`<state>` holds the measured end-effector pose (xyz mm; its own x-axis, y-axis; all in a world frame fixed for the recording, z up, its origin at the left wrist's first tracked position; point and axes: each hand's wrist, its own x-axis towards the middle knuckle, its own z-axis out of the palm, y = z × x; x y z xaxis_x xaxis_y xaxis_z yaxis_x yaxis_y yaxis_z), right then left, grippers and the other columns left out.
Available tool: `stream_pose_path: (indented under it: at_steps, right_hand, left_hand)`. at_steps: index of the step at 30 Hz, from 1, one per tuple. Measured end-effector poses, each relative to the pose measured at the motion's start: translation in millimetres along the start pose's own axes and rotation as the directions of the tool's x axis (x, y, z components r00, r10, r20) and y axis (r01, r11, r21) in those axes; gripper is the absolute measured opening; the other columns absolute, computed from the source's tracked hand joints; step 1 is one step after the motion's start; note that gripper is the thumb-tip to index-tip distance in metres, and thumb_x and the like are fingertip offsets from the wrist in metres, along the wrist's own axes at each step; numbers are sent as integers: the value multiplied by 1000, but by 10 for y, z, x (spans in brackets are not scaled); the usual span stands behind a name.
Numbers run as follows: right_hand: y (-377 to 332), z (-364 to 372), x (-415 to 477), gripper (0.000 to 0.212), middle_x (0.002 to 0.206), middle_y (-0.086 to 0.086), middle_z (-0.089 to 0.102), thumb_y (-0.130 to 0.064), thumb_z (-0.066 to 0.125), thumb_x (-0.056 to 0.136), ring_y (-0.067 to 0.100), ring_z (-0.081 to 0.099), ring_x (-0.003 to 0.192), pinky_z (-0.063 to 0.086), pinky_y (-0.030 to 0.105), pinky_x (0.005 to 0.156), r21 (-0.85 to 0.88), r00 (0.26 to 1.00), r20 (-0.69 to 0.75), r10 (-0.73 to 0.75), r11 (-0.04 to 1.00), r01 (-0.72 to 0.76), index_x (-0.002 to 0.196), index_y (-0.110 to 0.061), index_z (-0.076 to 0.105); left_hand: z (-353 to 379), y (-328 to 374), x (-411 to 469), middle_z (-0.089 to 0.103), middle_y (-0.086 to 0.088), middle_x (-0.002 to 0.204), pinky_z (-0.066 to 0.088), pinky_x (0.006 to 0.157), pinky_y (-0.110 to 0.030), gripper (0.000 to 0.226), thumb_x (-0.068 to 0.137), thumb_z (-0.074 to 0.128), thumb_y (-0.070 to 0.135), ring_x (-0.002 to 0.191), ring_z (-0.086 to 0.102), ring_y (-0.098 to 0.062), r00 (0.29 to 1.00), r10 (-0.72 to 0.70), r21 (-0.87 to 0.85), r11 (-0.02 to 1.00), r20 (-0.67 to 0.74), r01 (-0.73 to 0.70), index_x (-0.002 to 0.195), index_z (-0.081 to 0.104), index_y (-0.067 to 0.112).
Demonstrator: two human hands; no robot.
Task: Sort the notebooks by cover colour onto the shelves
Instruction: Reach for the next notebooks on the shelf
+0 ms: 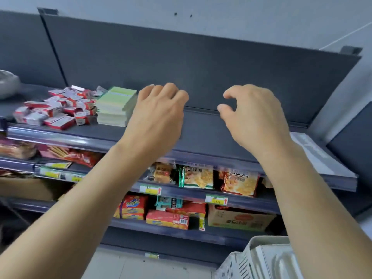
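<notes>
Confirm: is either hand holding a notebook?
No: the left hand and right hand hold nothing above the top shelf; the green notebook stack lies beside the left hand.

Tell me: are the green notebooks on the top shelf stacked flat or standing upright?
Stacked flat: the notebooks lie cover-up in one pile on the shelf, page edges facing the camera.

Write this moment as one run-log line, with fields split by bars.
left hand: empty, over top shelf | right hand: empty, fingers loosely curled | green notebook stack: on shelf, beside left hand
</notes>
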<state>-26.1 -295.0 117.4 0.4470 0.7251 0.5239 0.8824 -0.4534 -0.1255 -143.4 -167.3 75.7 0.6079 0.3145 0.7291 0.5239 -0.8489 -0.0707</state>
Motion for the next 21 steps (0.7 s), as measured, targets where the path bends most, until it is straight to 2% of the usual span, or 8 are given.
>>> stream_pose_path:
  at_steps: [4, 7, 9, 12, 13, 15, 18, 21]
  right_hand:
    - [-377, 452, 467, 26, 109, 12, 64, -21, 51, 95, 33, 56, 100, 48, 42, 84, 56, 999, 45, 15, 998, -17, 111, -4, 62]
    - [-585, 817, 803, 29, 109, 16, 65, -19, 54, 93, 35, 58, 103, 50, 44, 84, 106, 994, 88, 63, 992, -72, 113, -1, 61]
    - [-641, 1122, 996, 28, 103, 16, 66, -22, 56, 91, 36, 60, 98, 52, 41, 77, 144, 985, 145, 98, 982, -119, 107, 0, 62]
    - [-632, 1632, 1235, 22, 74, 11, 58, -22, 58, 88, 31, 50, 67, 37, 30, 53, 123, 939, 295, 175, 968, -219, 76, -4, 57]
    - [-613, 1793, 1297, 29, 63, 8, 47, -21, 59, 87, 29, 42, 62, 29, 28, 48, 117, 918, 340, 205, 959, -257, 65, -8, 46]
    - [-559, 2088, 1398, 41, 58, 3, 32, -21, 58, 87, 27, 36, 65, 19, 29, 45, 96, 870, 432, 239, 947, -308, 59, -15, 29]
    - [-484, 2442, 1484, 42, 64, 3, 38, -28, 59, 90, 28, 43, 74, 25, 29, 48, 70, 795, 550, 255, 935, -349, 61, -13, 32]
    - [-476, 2697, 1534, 36, 99, 12, 60, -39, 63, 88, 32, 55, 94, 39, 30, 67, 85, 745, 623, 240, 925, -370, 87, -4, 53]
  left_hand:
    - [222, -707, 62, 60, -17, 96, 31, 85, -38, 24, 80, 52, 7, 87, 56, -39, 996, -60, 9, 998, 60, 60, 102, 63, 3]
    - [387, -1109, 125, 58, -15, 108, 33, 89, -40, 25, 88, 55, 7, 98, 54, -39, 990, -90, -22, 995, 108, 93, 112, 61, 6]
    - [519, -1300, 172, 58, -14, 112, 33, 89, -40, 26, 90, 55, 8, 101, 53, -38, 986, -110, -35, 993, 128, 115, 115, 60, 6]
    - [726, -1476, 192, 58, -15, 109, 34, 87, -40, 24, 89, 55, 8, 99, 53, -38, 978, -101, -48, 993, 185, 112, 111, 61, 5]
    - [790, -1517, 194, 58, -14, 108, 35, 87, -40, 23, 89, 55, 7, 99, 53, -37, 974, -94, -52, 993, 205, 106, 111, 60, 5]
    - [909, -1575, 192, 57, -13, 110, 34, 88, -39, 25, 90, 54, 8, 99, 52, -36, 967, -90, -57, 993, 240, 106, 114, 60, 7]
    - [1065, -1612, 186, 55, -11, 115, 32, 90, -37, 28, 92, 54, 12, 103, 51, -33, 955, -105, -69, 989, 278, 129, 119, 57, 9]
    - [1184, -1618, 185, 54, -8, 119, 32, 89, -36, 29, 93, 53, 14, 106, 50, -31, 942, -132, -67, 985, 309, 160, 121, 55, 12]
